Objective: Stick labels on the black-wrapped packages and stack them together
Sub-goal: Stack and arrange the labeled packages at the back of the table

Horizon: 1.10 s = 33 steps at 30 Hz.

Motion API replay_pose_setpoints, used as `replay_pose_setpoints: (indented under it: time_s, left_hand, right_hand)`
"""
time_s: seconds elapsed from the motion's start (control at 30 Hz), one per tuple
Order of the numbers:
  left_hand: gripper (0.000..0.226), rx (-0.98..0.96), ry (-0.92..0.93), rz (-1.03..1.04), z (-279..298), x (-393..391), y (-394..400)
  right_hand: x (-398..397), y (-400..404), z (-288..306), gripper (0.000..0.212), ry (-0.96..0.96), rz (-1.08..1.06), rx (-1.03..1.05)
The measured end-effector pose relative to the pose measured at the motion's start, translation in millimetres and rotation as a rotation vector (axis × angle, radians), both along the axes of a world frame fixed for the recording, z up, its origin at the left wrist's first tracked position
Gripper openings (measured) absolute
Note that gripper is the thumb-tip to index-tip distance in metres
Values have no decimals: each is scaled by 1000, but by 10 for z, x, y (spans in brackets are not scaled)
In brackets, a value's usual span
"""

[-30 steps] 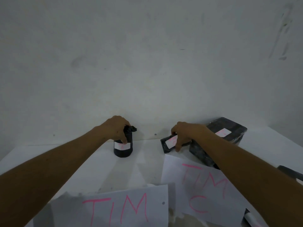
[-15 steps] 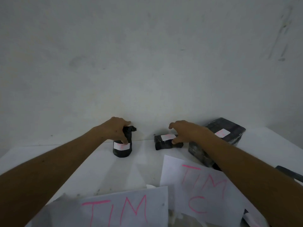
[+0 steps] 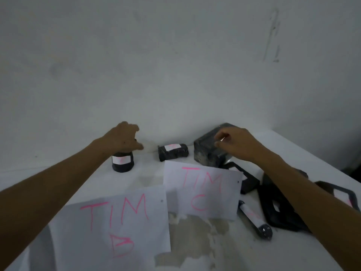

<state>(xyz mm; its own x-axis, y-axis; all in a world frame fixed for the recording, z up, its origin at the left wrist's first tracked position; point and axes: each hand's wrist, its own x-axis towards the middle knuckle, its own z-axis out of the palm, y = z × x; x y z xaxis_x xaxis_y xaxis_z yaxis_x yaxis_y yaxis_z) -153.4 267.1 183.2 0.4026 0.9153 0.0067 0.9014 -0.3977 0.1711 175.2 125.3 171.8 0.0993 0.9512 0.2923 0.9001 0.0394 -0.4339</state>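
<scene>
A black-wrapped cylindrical package (image 3: 123,162) with a white label stands upright at the left. My left hand (image 3: 125,137) hovers just over its top with loosely spread fingers and hides the twisted top. A small black package (image 3: 172,152) with a white label lies on the table in the middle, touched by neither hand. To its right sits a large black-wrapped package (image 3: 205,153). My right hand (image 3: 234,143) lies on top of it, fingers curled over its white label, of which only a sliver shows.
Two white sheets with pink writing, "TIM B" (image 3: 117,222) and "TIM C" (image 3: 201,192), lie in front. Several more black packages sit at the right under my forearm: flat ones (image 3: 279,212) (image 3: 340,194) and a labelled tube (image 3: 254,220). A white wall stands close behind the table.
My right hand set the small package down in the middle, let go and moved right onto the large package. My left hand loosened and rose off the cylinder's top.
</scene>
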Motion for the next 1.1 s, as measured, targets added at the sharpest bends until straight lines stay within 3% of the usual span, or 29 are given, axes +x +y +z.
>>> replay_pose_setpoints:
  time_s: [0.2,0.37,0.5,0.73,0.83,1.0,1.1]
  left_hand:
    - [29,133,-402,-224,352,454,-885]
    - [13,170,-568,-461,213,924,-1635]
    - [8,51,-676,-587,-196,1235,-2173]
    - [15,-188,-669,-456,-1335,1484,-2735]
    - [16,-214,-741,-342,-1662,1466,-2841]
    - [11,-302,-890,-270,-1719,1484,-2841]
    - [23,-478,-964,-195,-1615,1553,-2868]
  right_hand:
    - [174,-830,-397,5,183,-202,123]
    - [177,-1414,-839,6,237,-290,109]
    - [46,-1742,-1123,7,277,-322,131]
    - [-78,-1982,-1654,41,217,-418,27]
    - [-77,-2005,-1705,31,224,-444,51]
    - [-128,-2058,-1724,21,458,-549,190]
    - [-215,-2170,-1720,21,538,-499,311]
